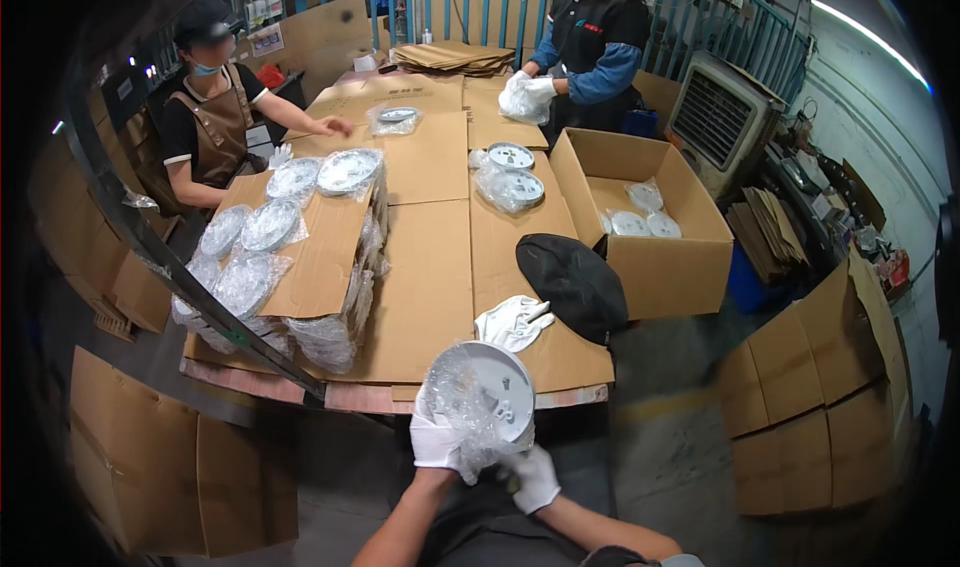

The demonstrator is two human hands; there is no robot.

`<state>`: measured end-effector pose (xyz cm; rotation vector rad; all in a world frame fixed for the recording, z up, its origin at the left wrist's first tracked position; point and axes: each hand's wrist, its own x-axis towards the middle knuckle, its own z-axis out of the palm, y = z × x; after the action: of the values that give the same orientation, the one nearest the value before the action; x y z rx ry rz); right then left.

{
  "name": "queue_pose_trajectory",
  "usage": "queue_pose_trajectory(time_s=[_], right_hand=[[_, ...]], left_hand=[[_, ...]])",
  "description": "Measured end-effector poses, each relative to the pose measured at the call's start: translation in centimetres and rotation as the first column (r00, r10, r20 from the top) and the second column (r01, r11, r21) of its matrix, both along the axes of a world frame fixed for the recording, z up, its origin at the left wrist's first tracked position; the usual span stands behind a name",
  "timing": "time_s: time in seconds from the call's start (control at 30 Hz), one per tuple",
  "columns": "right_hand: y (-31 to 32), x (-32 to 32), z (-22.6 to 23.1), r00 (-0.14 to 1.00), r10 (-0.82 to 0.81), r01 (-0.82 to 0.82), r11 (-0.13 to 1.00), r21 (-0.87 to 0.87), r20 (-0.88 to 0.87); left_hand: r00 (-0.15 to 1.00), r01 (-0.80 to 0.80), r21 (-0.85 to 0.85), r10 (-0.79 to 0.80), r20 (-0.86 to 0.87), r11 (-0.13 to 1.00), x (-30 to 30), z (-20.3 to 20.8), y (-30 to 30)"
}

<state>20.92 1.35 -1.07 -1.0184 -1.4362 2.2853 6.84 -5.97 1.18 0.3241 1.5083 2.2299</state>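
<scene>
My left hand, in a white glove, grips a round grey disc-shaped part from its left side. Clear bubble wrap covers the disc's left half and hangs below it. The disc is held up in front of the table's near edge, its recessed face with small fittings showing. Just below it, my white-gloved right hand is curled near the bottom of the wrap. A small dark thing shows at its fingers, too blurred to name. A loose white glove and a black cap-like cloth item lie on the table beyond.
The table is covered with cardboard. Wrapped discs are stacked at left; two discs lie mid-table. An open carton at right holds several wrapped discs. Two co-workers stand at the far side, one handling a bag. Folded cardboard stands at right.
</scene>
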Motion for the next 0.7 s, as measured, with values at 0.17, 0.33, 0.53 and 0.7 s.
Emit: queue_pose_trajectory(time_s=[0.17,0.33,0.53,0.7], right_hand=[[7.1,0.4,6.2,0.965,-0.187,0.241,0.908,0.343,-0.184],[9.3,-1.2,9.1,0.993,0.020,-0.100,0.675,0.731,0.117],[13.7,-0.1,8.7,0.872,-0.394,0.489,0.722,0.490,-0.289],[12.8,-1.1,9.6,0.905,-0.315,0.399,0.860,0.318,-0.285]], left_hand=[[0.986,-0.086,-0.205,0.054,-0.158,0.975,-0.4,-1.3,-0.1],[0.973,-0.029,-0.316,-0.045,-0.225,0.948,-0.9,-1.1,0.0],[0.981,-0.186,-0.021,0.184,-0.065,0.982,-4.1,-1.9,-0.7],[0.975,-0.124,-0.174,0.087,-0.204,0.977,-4.9,-1.5,0.3]])
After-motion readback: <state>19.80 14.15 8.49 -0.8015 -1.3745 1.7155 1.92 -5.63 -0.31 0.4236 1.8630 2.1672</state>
